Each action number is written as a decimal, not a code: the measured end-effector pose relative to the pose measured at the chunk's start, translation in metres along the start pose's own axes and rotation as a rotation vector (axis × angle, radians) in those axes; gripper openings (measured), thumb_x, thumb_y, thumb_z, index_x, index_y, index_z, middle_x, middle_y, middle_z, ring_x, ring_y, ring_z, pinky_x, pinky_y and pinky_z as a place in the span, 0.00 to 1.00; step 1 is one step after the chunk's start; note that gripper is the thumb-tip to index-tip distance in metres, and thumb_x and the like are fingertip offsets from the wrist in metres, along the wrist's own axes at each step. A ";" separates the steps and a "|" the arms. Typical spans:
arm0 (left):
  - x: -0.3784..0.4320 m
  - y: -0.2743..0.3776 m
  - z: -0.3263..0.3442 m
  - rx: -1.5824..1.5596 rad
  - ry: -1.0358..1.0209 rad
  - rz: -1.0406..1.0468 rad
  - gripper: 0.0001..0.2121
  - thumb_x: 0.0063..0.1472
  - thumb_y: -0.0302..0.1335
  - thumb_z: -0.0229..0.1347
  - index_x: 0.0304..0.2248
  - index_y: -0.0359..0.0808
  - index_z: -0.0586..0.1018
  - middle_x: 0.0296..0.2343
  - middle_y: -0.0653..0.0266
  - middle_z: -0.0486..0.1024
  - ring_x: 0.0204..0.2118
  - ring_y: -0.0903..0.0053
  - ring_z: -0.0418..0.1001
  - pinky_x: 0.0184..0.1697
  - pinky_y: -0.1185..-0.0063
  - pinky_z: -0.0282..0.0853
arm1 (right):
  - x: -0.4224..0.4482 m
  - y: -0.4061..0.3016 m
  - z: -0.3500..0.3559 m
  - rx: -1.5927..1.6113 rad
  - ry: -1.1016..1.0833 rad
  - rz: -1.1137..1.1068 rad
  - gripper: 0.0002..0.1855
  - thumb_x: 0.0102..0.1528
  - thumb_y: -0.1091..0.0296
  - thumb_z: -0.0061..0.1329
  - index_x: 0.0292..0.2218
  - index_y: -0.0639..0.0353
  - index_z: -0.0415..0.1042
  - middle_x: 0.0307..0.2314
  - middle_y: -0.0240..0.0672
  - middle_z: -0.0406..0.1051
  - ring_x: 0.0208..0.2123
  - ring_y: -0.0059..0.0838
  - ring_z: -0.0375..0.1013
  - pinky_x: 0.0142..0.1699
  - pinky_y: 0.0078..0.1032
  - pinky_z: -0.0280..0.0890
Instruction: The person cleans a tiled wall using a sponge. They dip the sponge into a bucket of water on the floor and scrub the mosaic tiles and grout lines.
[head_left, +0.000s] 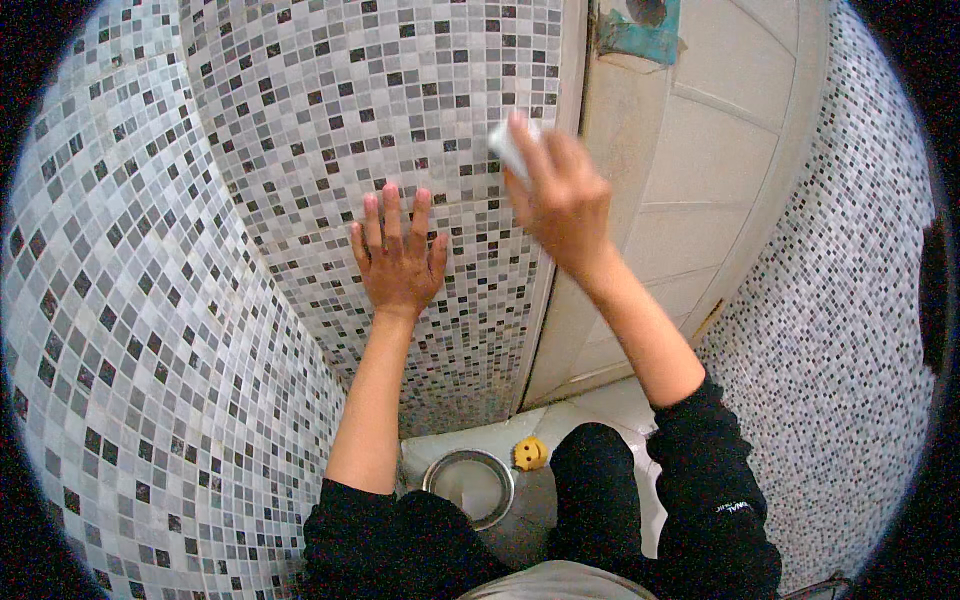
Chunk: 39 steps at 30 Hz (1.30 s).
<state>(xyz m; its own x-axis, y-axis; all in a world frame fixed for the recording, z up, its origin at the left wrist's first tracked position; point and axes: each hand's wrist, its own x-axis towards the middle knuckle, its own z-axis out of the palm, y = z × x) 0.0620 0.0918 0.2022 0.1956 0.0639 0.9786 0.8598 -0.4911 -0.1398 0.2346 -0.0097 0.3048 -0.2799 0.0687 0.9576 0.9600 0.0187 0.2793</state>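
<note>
My left hand (400, 262) lies flat on the mosaic-tiled wall (315, 150), fingers spread, holding nothing. Up and to the right, my right hand (559, 191) grips a small white object (516, 142) against the wall, close to the door frame. Motion blurs the hand and the object, so I cannot tell whether it is a sponge, a cloth or something else. Below my hands, on the floor, stands a round metal basin (431, 480) with cloudy liquid and a pale piece in it. A yellow smiley-face sponge (530, 454) lies beside its rim.
A cream panelled door (697, 157) with a teal patch (645, 34) near its top is to the right of the wall. Tiled walls rise at the far left and far right. My knees are close to the basin on the pale floor (592, 397).
</note>
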 end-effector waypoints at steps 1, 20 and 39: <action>0.002 -0.002 -0.001 0.007 -0.003 0.003 0.26 0.65 0.46 0.40 0.61 0.50 0.58 0.62 0.59 0.49 0.65 0.62 0.43 0.65 0.63 0.34 | -0.018 -0.001 0.005 0.003 -0.022 -0.049 0.32 0.44 0.69 0.53 0.52 0.57 0.66 0.28 0.35 0.65 0.26 0.30 0.69 0.22 0.26 0.66; 0.003 0.006 0.000 0.025 0.016 -0.010 0.25 0.65 0.46 0.38 0.59 0.52 0.62 0.61 0.63 0.52 0.64 0.66 0.47 0.65 0.65 0.37 | 0.018 -0.009 0.001 0.040 0.029 0.057 0.29 0.44 0.71 0.52 0.50 0.58 0.67 0.29 0.38 0.67 0.28 0.34 0.70 0.27 0.26 0.67; -0.001 -0.006 -0.004 0.089 -0.012 0.035 0.28 0.65 0.45 0.37 0.61 0.44 0.56 0.62 0.53 0.47 0.65 0.59 0.42 0.64 0.61 0.35 | -0.503 -0.257 -0.051 1.066 -1.775 0.516 0.34 0.43 0.52 0.60 0.49 0.55 0.67 0.40 0.49 0.72 0.46 0.50 0.70 0.49 0.42 0.66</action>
<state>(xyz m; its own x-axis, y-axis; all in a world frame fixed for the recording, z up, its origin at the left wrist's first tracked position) 0.0544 0.0914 0.2026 0.2313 0.0587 0.9711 0.8908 -0.4140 -0.1871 0.1284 -0.0999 -0.2452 -0.3718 0.8681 -0.3289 0.7425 0.0654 -0.6667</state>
